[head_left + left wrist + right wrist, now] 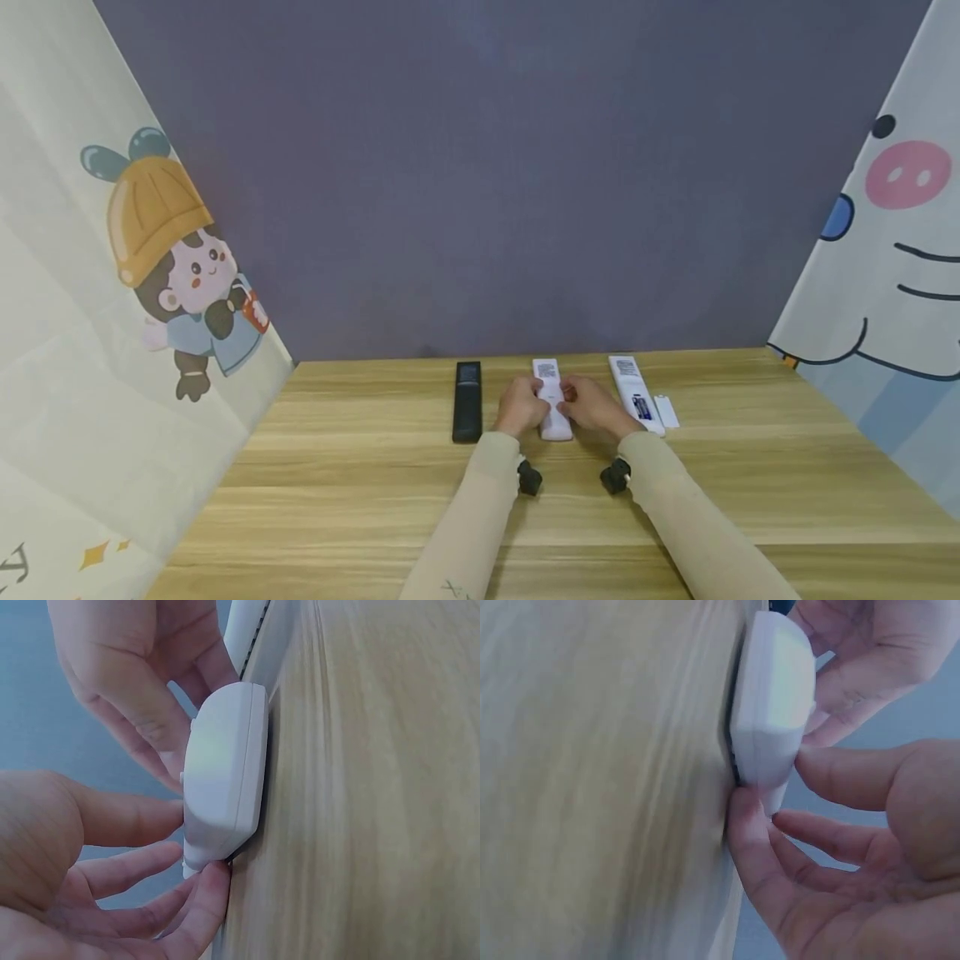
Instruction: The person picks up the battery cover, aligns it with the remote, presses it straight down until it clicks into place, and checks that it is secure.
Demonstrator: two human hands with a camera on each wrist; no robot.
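Note:
A white remote control lies back side up on the table between both hands, its printed label toward the far end. My left hand holds its left side, the thumb on the back and other fingers low along the edge. From the opposite side my right hand holds it the same way, thumb on top. Seen in the left wrist view, the rounded near end of the remote sits close over the wood. The right wrist view shows fingertips at the remote's lower edge.
On the left lies a black remote. To the right, another white remote has its battery compartment uncovered, batteries showing, with a white battery cover beside it. A grey panel borders the table's far edge.

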